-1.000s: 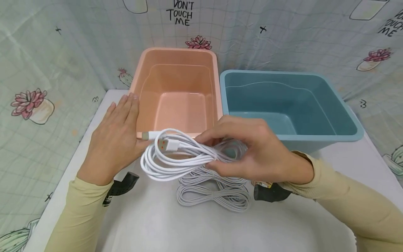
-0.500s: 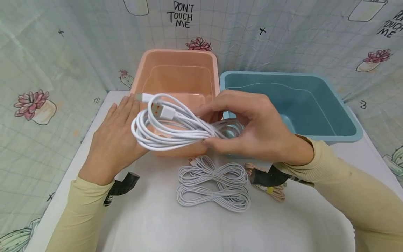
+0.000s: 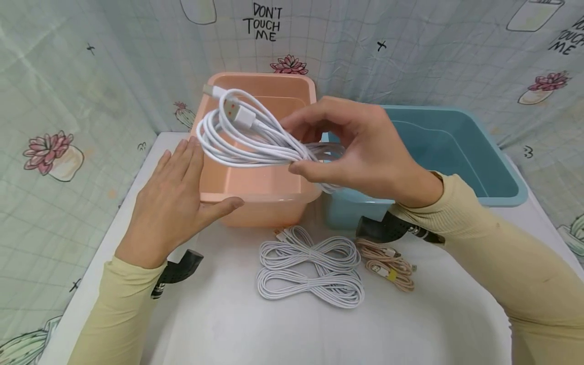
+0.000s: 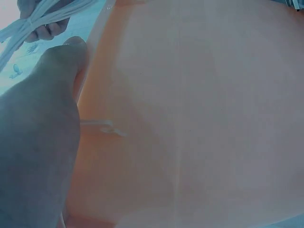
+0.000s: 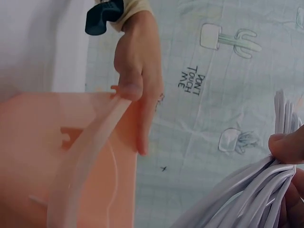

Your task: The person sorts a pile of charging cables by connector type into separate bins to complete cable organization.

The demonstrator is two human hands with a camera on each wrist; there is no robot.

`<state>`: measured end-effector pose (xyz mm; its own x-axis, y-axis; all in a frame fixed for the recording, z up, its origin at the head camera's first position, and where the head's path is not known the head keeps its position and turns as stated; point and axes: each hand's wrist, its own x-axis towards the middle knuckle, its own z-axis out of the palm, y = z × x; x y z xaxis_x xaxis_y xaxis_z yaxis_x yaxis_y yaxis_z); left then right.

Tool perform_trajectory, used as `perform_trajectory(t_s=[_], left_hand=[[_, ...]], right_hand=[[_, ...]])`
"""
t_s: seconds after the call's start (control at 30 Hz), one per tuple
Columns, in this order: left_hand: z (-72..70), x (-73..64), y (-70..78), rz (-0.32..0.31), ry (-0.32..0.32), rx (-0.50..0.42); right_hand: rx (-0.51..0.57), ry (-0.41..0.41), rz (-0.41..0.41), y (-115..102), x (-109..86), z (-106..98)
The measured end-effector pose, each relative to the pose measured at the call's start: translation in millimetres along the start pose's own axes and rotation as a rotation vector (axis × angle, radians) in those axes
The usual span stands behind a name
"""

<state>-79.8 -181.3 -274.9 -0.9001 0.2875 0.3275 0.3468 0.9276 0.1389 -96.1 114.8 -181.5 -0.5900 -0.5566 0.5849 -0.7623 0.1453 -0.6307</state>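
In the head view my right hand [image 3: 360, 144] pinches a coiled white USB cable [image 3: 255, 137] at its bundled middle. The coil hangs above the peach bin [image 3: 260, 197], with its plugs pointing to the far left. From the right wrist view, thumb and fingers squeeze the white strands [image 5: 247, 190]. My left hand [image 3: 169, 200] rests along the peach bin's left side at the near corner. Its fingers are straight, and the thumb lies over the front rim, as the right wrist view also shows.
A teal bin [image 3: 456, 200] stands right of the peach one. Two white cable coils [image 3: 310, 274] lie in front of the bins on the white table [image 3: 255, 329]. Beside them is a beige cable bundle [image 3: 388, 266] with a yellow tag. A printed curtain [image 3: 351, 30] hangs behind.
My right hand has lifted the white USB cable up and away from me, from the front rim to above the peach bin. The left hand stays in place, its thumb now in sight.
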Motion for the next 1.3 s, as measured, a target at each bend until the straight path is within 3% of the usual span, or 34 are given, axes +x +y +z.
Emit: perform_trajectory(t_s=[0.23,0.43,0.9,1.13,1.3], left_hand=[[-1.4,0.4,0.6,-0.017,-0.027,-0.018],[-1.1,0.8,0.6,-0.011,-0.011,-0.014],[-2.2,2.0,0.5,-0.018,-0.032,-0.012],[-1.4,2.2,0.0,-0.010,-0.028,-0.008],[-1.1,2.1,0.6,-0.013,-0.036,0.000]], right_hand=[[-0.027,0.027,0.077,11.1,10.3,0.3],[-0.029,0.014,0.121,18.9,21.9,2.7],[-0.078,-0.005,0.150,44.6,45.8,17.6],[-0.072,-0.016,0.233,53.4,58.7,25.2],[-0.095,-0.023,0.236,63.9,64.7,29.3]])
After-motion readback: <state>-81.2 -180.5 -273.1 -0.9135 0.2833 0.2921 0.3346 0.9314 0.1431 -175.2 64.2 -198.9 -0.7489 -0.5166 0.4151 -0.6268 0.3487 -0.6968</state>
